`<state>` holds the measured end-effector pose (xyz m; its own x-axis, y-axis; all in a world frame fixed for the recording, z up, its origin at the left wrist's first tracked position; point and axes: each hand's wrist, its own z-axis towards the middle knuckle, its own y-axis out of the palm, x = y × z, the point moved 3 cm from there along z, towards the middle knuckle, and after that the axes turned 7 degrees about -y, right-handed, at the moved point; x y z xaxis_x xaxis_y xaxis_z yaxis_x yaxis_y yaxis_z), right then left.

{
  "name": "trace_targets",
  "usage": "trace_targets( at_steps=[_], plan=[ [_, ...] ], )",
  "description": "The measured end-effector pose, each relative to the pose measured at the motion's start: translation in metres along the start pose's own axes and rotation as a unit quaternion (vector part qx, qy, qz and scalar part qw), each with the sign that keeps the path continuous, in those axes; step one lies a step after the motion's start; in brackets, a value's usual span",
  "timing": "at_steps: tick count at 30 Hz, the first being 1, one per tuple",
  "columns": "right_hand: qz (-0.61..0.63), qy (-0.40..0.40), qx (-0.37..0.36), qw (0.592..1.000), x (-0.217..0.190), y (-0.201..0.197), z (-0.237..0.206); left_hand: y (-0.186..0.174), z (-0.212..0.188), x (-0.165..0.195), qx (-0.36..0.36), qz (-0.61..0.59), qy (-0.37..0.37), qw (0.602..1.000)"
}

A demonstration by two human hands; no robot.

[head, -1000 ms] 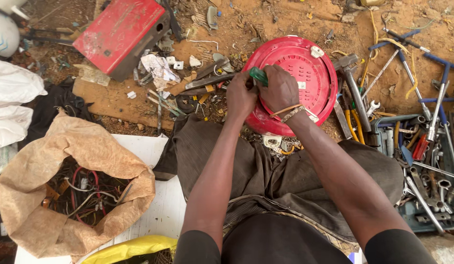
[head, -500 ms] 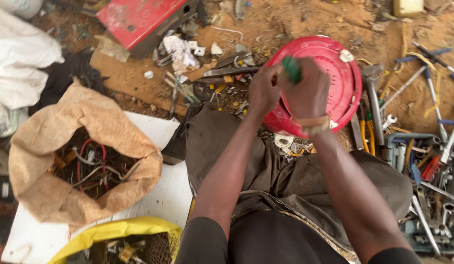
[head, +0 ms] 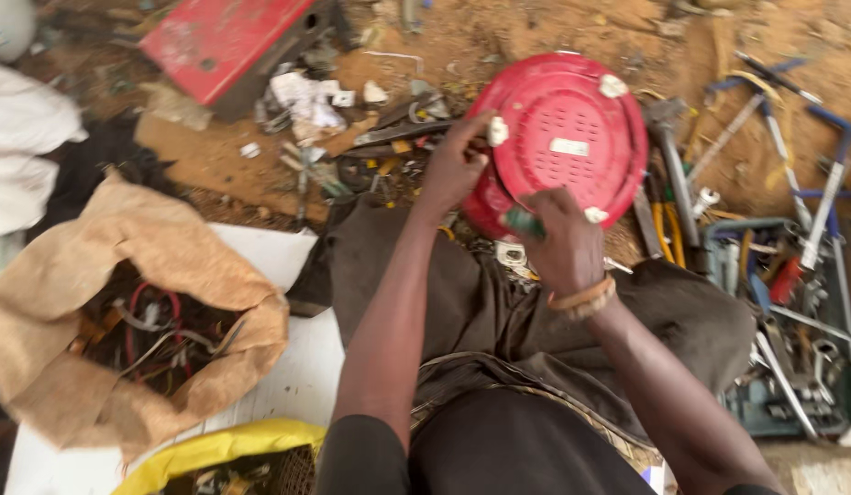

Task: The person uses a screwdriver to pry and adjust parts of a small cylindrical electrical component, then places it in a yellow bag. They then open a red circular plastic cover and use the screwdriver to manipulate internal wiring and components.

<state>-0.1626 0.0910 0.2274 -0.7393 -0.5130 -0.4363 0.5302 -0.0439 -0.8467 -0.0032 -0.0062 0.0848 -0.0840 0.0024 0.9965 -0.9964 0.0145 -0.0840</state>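
Observation:
A round red plastic disc (head: 563, 137) with small holes and white feet stands tilted on the sandy ground in front of me. My left hand (head: 455, 167) grips its left rim. My right hand (head: 561, 246) is closed around a green-handled tool (head: 521, 221), held against the disc's lower edge. A tan band circles my right wrist. My dark trousers (head: 499, 302) fill the space below the hands.
A brown sack (head: 123, 312) full of wires lies at left on a white sheet (head: 297, 376). A yellow bag (head: 215, 449) sits below it. A red metal box (head: 226, 44) lies at top left. Wrenches, screwdrivers and a tool tray (head: 783, 302) crowd the right side.
The view shifted and the disc now stands more upright. My right hand dropped from the disc's face to its lower edge, still holding the green tool. My left hand moved to the left rim.

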Motion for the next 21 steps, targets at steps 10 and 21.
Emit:
trace_targets(
  at_steps=[10,21],
  plan=[
    [-0.109,-0.029,-0.099,0.989,0.067,0.019,0.024,0.002,0.0,0.029,0.006,-0.006,-0.052,0.999],
    [-0.234,-0.295,-0.12,0.919,0.067,0.019,0.032,0.035,-0.034,0.029,0.145,0.156,0.052,0.976]
  ],
)
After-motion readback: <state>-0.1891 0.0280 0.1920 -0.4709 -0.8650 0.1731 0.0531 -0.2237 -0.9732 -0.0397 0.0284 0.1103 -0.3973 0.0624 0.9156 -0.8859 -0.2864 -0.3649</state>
